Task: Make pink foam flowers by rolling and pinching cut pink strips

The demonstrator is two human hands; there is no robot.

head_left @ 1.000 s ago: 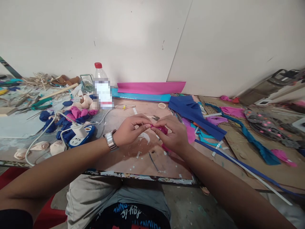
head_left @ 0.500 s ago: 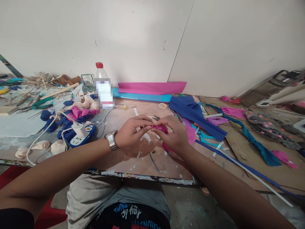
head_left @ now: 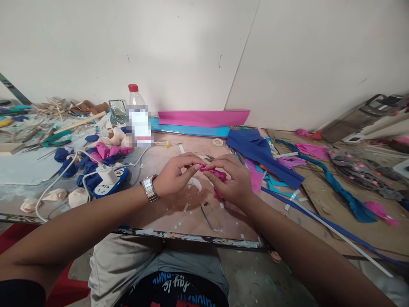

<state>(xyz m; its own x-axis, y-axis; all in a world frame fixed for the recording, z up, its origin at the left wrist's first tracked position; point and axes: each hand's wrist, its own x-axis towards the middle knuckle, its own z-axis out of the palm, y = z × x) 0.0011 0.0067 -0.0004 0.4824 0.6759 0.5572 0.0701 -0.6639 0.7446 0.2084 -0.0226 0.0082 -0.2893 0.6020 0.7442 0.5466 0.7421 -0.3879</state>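
Both my hands meet over the middle of the brown worktable (head_left: 198,213). A small crumpled magenta piece of fabric (head_left: 213,172) is pinched between them. My left hand (head_left: 174,175), with a metal watch on the wrist, closes its fingertips on the left end of the fabric. My right hand (head_left: 234,181) curls round the rest, and a magenta tail pokes out under its palm. Part of the fabric is hidden inside my right fingers.
A blue power strip (head_left: 110,179) with white cable lies left, among blue, pink and cream fabric rosettes (head_left: 105,151). A red-capped bottle (head_left: 138,115) stands behind. Blue fabric (head_left: 262,153), pink and teal sheets (head_left: 204,118), teal strips and scraps spread right. Green pliers (head_left: 56,138) lie far left.
The magenta fabric has been drawn out thinner between my fingertips; the bunch under my right palm has shrunk. My hands stay in nearly the same place.
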